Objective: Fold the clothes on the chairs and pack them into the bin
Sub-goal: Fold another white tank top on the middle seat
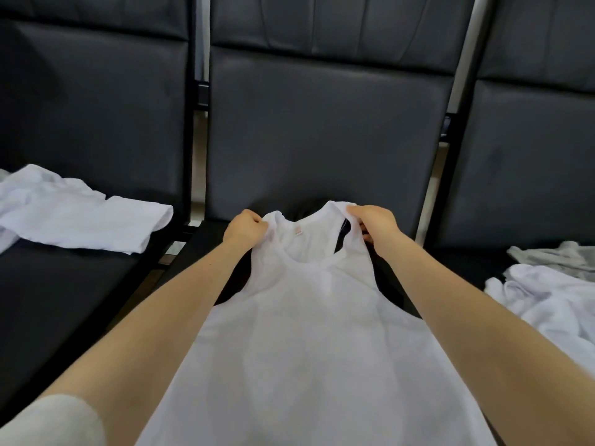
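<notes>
Folding looks barely begun: left hand (245, 227) and right hand (373, 220) each pinch a shoulder strap of the thin white sleeveless top (309, 333) spread unfolded on the middle black padded chair (322, 130), crumpled white garments (77, 217) wait alongside, no bin visible.

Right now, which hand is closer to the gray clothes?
The right hand. It holds the white tank top's right strap, on the gray clothes' side; the left hand holds the far strap.

thin white cloth tank top (309, 333), matt leatherette chair (322, 123)
</notes>
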Motion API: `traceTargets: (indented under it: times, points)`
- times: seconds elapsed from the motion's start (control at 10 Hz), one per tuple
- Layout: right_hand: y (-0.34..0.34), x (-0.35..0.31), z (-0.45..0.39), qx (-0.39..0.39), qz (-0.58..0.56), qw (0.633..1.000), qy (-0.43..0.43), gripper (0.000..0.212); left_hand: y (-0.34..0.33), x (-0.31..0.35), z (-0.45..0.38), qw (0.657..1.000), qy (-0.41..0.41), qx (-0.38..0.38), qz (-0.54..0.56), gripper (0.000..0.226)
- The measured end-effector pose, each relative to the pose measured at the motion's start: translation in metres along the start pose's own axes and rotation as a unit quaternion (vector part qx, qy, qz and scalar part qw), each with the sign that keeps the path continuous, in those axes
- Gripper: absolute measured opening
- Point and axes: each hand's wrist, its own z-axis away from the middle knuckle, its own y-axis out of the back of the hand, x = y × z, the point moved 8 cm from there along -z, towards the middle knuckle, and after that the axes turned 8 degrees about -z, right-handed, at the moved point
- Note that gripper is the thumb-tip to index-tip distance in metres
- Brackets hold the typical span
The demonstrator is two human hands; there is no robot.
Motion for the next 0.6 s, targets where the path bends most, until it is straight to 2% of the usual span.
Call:
traceTargets:
  times: [0.1,0.2,0.3,0.4,0.5,0.6]
  points:
    - [0.007,-0.017,0.003,0.022,-0.006,0.998,0.065,0.015,0.002,0.008,0.006,0.999,-0.01,-0.03,0.009,0.02]
    - [0.0,-0.031,0.007,-0.001,-0.029,0.996,0.08,0.02,-0.002,0.01,0.012,0.997,0.008,-0.075,0.001,0.04]
    - [-0.005,-0.033,0.009,0.01,-0.048,0.998,0.043,0.021,0.0,0.011,0.011,0.994,0.022,-0.081,0.069,0.032]
    - [-0.006,-0.03,0.014,-0.041,-0.213,0.974,0.061,0.007,0.013,0.001,0.014,0.967,0.074,-0.04,0.239,0.02]
    - [-0.003,-0.035,0.026,-0.065,-0.268,0.96,0.056,0.006,0.038,0.002,0.022,0.924,0.103,0.012,0.368,0.019]
    - [0.006,-0.051,0.052,-0.061,-0.309,0.948,0.048,0.026,0.072,0.016,0.048,0.903,0.102,0.043,0.414,0.014]
